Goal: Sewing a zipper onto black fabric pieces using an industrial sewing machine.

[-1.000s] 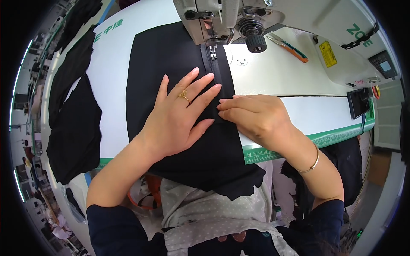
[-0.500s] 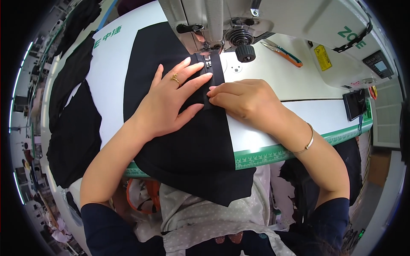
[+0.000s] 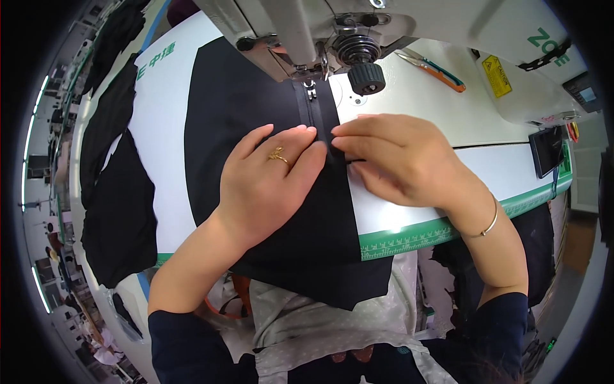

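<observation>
The left hand (image 3: 268, 185) lies flat on the black fabric (image 3: 256, 128), fingers (image 3: 300, 137) pressed together and pointing toward the zipper (image 3: 314, 118) that runs down the fabric's right edge. The right hand (image 3: 400, 160) rests just across that edge, its fingers close together, tips pressing on the zipper strip beside the left fingertips. The fabric is spread on the white desk (image 3: 435, 109), its far end under the presser foot (image 3: 310, 89) of the sewing machine (image 3: 396, 25) and its near end hanging over the desk's front edge. Small snips (image 3: 430, 66) lie on the desk beyond the right hand. More black pieces (image 3: 118, 211) lie at the desk's left.
</observation>
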A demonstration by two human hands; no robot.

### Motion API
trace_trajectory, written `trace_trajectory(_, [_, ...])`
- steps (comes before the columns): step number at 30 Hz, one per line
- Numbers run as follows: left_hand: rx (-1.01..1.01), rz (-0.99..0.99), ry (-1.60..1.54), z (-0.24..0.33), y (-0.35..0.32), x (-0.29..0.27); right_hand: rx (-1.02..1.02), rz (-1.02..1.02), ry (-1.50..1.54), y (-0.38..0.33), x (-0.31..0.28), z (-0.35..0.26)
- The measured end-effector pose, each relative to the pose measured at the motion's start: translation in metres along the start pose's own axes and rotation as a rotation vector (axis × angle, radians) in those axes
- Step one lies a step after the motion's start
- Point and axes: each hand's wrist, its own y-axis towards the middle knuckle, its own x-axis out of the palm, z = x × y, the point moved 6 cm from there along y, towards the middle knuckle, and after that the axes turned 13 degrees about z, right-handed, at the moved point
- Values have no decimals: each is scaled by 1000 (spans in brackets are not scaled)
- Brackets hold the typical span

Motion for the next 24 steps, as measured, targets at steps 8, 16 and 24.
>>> trace_trajectory(8, [-381, 209, -328, -31, 2, -16, -39, -91, -26, 4, -3, -3])
trace_trajectory(16, [-35, 124, -150, -10, -2, -5, -35, -168, -31, 2, 9, -1])
trace_trajectory(24, [15, 172, -154, -12, -2, 0, -15, -183, -116, 5, 9, 3])
